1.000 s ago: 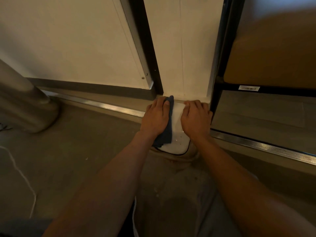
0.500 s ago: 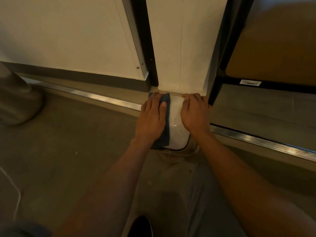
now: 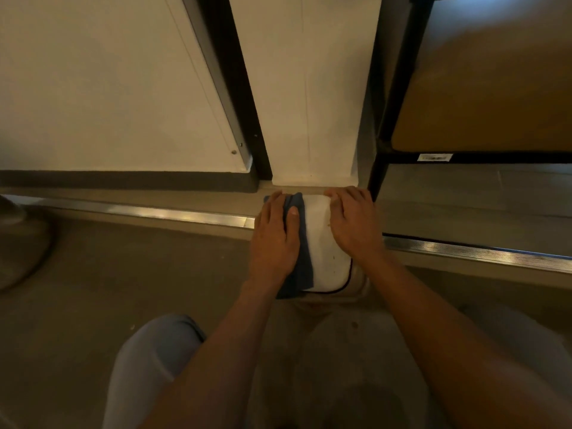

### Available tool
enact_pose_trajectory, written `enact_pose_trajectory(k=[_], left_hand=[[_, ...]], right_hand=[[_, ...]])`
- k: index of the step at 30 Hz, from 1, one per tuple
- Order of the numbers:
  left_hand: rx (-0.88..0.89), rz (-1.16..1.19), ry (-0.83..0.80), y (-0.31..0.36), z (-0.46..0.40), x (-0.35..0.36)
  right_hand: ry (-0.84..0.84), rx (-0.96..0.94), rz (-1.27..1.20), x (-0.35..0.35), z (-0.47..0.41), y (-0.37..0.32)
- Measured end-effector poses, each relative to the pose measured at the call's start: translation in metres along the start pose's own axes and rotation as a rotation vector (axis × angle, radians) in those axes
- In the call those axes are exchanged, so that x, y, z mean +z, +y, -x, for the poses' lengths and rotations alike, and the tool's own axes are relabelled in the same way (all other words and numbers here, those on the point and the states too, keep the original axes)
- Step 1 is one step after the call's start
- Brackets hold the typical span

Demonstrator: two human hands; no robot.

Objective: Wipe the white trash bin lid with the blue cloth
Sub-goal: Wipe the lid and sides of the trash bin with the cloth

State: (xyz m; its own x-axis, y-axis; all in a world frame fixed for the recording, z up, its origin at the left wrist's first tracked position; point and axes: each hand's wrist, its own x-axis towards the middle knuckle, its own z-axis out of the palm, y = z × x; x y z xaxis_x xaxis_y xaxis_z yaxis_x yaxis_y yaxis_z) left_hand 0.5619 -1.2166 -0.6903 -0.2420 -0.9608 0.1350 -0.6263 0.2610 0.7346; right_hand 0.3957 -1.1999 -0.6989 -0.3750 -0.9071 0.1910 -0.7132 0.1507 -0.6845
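Your left hand [image 3: 274, 239] lies flat on the blue cloth [image 3: 301, 258], fingers straight and pressing it onto the left side of the white trash bin lid [image 3: 320, 239]. Your right hand [image 3: 353, 224] rests on the lid's right edge — fingers relaxed, holding nothing. The lid sits low at the foot of the white wall panel [image 3: 309, 88], just past your knee [image 3: 154, 360].

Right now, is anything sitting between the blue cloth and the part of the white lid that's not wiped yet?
Nothing visible on the bare middle strip of the white lid. The left hand presses the blue cloth on its left side; the right hand rests flat on the right side, covering that part.
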Motion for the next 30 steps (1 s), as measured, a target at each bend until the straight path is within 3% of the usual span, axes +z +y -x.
enact_pose_trajectory(k=[8,13,19,30], left_hand=[[-0.012,-0.017,0.046,0.002,0.002,0.005],[0.002,0.004,0.031,0.005,0.006,0.005],[-0.043,0.140,0.024,0.008,0.010,-0.001],[-0.073,0.030,-0.317,-0.002,-0.038,-0.042]], right_hand=[[0.036,0.039,-0.037,-0.001,0.004,0.000],[0.066,0.070,-0.191,-0.007,0.011,-0.002],[0.145,0.106,-0.313,-0.008,0.013,0.000],[0.246,0.227,-0.349,-0.014,0.017,-0.005]])
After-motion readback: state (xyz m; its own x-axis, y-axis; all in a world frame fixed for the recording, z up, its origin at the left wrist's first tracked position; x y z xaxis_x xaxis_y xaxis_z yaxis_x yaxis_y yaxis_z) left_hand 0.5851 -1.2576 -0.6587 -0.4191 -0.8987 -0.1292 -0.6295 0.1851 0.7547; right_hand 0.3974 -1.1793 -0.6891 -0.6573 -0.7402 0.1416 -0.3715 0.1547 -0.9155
